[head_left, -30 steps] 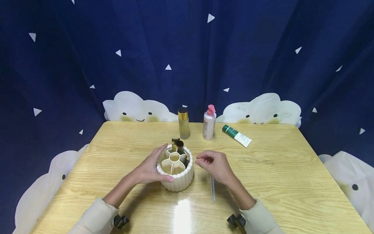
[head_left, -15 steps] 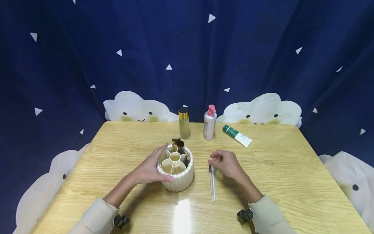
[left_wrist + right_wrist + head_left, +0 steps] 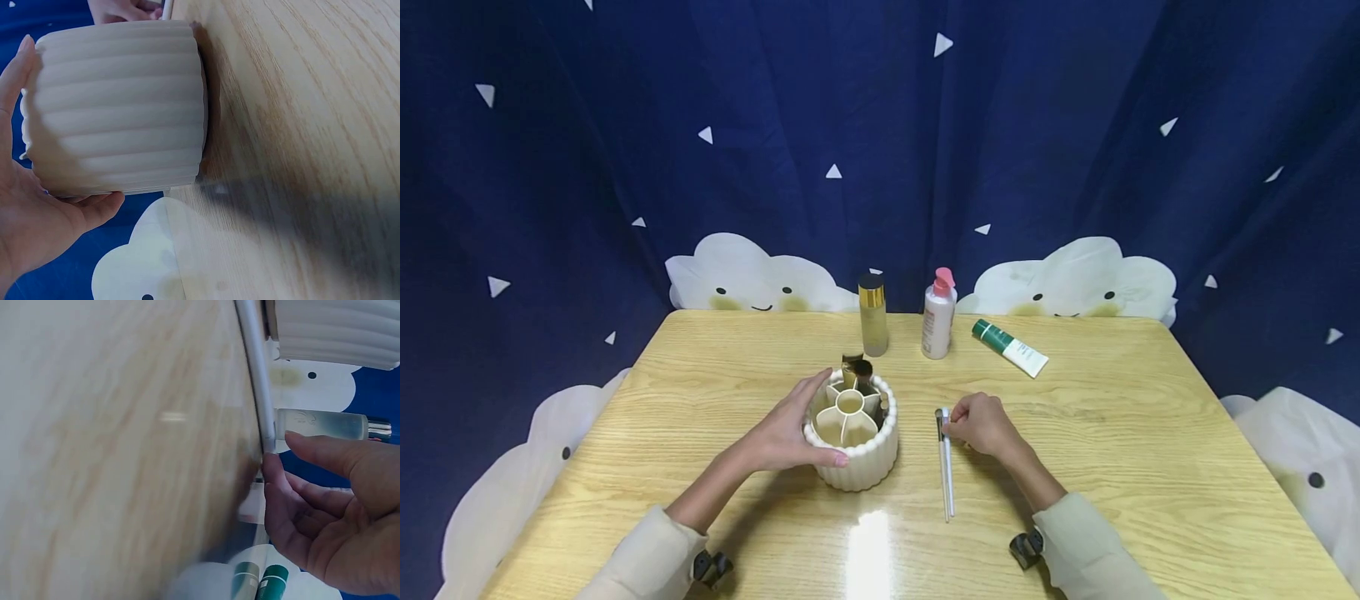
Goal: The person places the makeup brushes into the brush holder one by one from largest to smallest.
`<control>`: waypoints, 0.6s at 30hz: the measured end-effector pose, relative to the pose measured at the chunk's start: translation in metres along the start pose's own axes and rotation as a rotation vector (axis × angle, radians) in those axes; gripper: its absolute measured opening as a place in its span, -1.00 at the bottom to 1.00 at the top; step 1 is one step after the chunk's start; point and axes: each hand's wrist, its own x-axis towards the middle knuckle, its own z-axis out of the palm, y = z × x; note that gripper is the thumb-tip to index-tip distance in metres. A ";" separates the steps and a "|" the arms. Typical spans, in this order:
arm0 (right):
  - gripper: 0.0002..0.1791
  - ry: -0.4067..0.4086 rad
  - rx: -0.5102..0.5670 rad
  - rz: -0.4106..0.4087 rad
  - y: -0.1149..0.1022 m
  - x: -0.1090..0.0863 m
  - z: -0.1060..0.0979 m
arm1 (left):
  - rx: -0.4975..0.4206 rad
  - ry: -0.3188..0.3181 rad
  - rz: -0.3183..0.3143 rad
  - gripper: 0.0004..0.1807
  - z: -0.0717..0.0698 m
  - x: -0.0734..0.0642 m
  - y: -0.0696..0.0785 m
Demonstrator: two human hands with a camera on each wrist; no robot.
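Note:
In the head view a round, ribbed cream organizer [image 3: 857, 462] with petal-shaped compartments stands on the table. My left hand [image 3: 786, 433] grips its left side, thumb over the near rim and fingers round the far side. Makeup brushes [image 3: 862, 371] stand in its back and right compartments. To its right lie two slim sticks side by side: a brush [image 3: 943, 475] with a dark tip, and a plain white stick [image 3: 950, 483]. My right hand [image 3: 987, 427] pinches the white stick near its far end. The right wrist view shows its fingertips [image 3: 271, 464] right at that end.
Behind the organizer stand a bottle with a black and gold cap [image 3: 873, 325] and a white pump bottle [image 3: 937, 325] with a pink top. A green and white tube [image 3: 1009, 348] lies at the back right of the wooden table [image 3: 1112, 450]. A dark blue curtain hangs behind.
My right hand has drawn away from the organizer's right side to the two sticks, then down along the white one, uncovering their far ends. My left hand has stayed on the organizer.

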 end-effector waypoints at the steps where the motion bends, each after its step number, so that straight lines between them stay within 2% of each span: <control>1: -0.82 0.002 -0.001 0.001 0.000 0.000 0.001 | 0.001 -0.002 -0.001 0.38 0.000 0.000 0.000; 4: -0.80 0.012 -0.014 0.003 0.000 0.001 0.003 | 0.002 -0.004 -0.004 0.38 0.000 0.000 0.000; 12: -0.73 0.047 -0.143 0.033 -0.003 0.005 0.007 | -0.003 0.000 -0.013 0.38 0.000 0.000 0.001; 18: -0.64 0.033 -0.161 0.093 -0.007 0.006 0.009 | 0.010 0.002 -0.007 0.38 0.001 -0.001 0.001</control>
